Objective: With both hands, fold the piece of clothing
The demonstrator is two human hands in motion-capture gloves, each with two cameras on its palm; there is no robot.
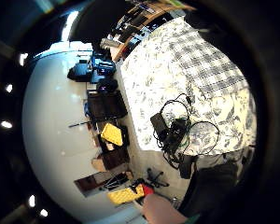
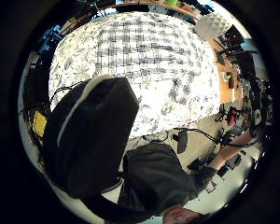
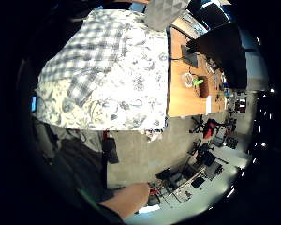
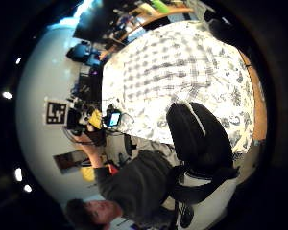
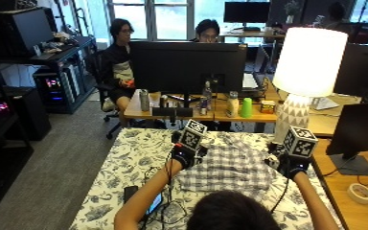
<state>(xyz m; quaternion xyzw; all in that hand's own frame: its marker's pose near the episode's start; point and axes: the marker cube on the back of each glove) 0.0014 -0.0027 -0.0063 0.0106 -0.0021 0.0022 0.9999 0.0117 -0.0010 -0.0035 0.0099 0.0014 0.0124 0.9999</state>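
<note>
Shirt, checked in grey and white, lying flat in the middle of a table under a floral white-and-dark cloth; lying spread out in the palm views too, well below the cameras. Left hand in a black glove hovering at the shirt's left edge, right hand at its right edge; impossible to tell whether the fingers are spread or curled. Standing just beyond the right hand, a white lamp.
</note>
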